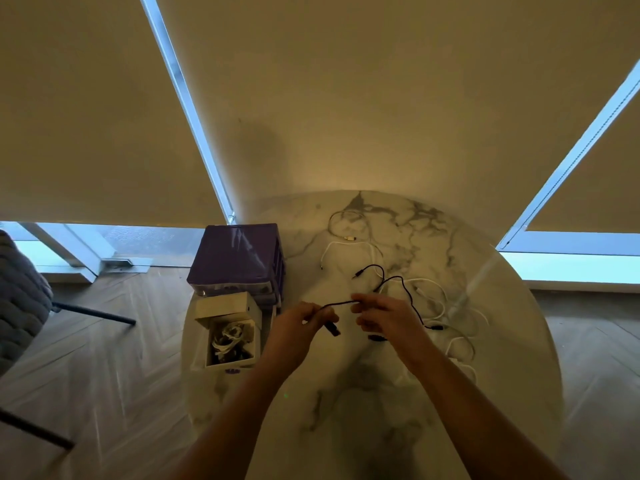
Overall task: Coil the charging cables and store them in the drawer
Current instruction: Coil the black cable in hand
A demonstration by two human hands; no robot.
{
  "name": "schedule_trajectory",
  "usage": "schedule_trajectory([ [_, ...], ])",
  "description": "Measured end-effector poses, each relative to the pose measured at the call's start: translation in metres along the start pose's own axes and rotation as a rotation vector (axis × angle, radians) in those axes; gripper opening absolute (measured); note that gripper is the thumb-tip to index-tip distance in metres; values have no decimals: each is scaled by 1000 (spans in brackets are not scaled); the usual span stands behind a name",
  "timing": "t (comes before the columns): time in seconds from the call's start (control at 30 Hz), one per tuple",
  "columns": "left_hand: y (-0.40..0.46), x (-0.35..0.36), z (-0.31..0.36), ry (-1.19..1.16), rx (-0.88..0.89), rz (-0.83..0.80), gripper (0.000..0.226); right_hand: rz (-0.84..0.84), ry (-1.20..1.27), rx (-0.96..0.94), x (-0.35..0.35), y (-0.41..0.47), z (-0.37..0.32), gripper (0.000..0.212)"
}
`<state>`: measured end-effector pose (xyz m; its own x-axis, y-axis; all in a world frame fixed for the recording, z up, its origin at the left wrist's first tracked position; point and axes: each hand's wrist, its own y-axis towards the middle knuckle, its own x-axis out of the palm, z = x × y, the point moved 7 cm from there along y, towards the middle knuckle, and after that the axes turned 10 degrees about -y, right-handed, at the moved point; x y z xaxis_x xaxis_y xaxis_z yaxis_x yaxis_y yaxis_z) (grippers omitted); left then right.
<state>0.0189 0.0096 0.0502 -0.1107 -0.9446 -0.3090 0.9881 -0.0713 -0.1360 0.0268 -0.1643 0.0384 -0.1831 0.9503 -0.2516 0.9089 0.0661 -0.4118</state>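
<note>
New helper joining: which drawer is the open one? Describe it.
On the round marble table, find the purple drawer unit at the left edge. The open drawer juts out nearest the person, white-walled, with coiled cables inside; the others are closed.

Domestic interior, probably a living or dining area. Indicators: a round marble-topped table (398, 403) set against floor-length windows covered by beige roller blinds (363, 98); herringbone wood flooring (114, 358); a grey knitted seat (19, 299) on thin dark legs beyond the table's left edge.
</note>
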Motion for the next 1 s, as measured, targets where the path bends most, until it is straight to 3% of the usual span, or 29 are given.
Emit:
schedule_trajectory([
  [0.17, -11, 10, 16, -520, -138, -11, 33, 208, -330, -102, 6, -6, -5, 16],
  [0.33, -13, 5, 16, -792, -204, 16, 32, 212, -832, -199, 20, -15, -3, 23],
  [0.57, -15, 1, 12, -603, -136, -2, 34, 191, -1265, -419, 39, -30, -25, 30],
  [0.77, -9, -13, 15, -380, -46, 51, 26, 441, -1299, -685, 30, -48, -51, 14],
  [1.0, -9, -5, 27, -287, -34, -55, 31, 577, -1175, -844, 16, -57, -87, 33],
])
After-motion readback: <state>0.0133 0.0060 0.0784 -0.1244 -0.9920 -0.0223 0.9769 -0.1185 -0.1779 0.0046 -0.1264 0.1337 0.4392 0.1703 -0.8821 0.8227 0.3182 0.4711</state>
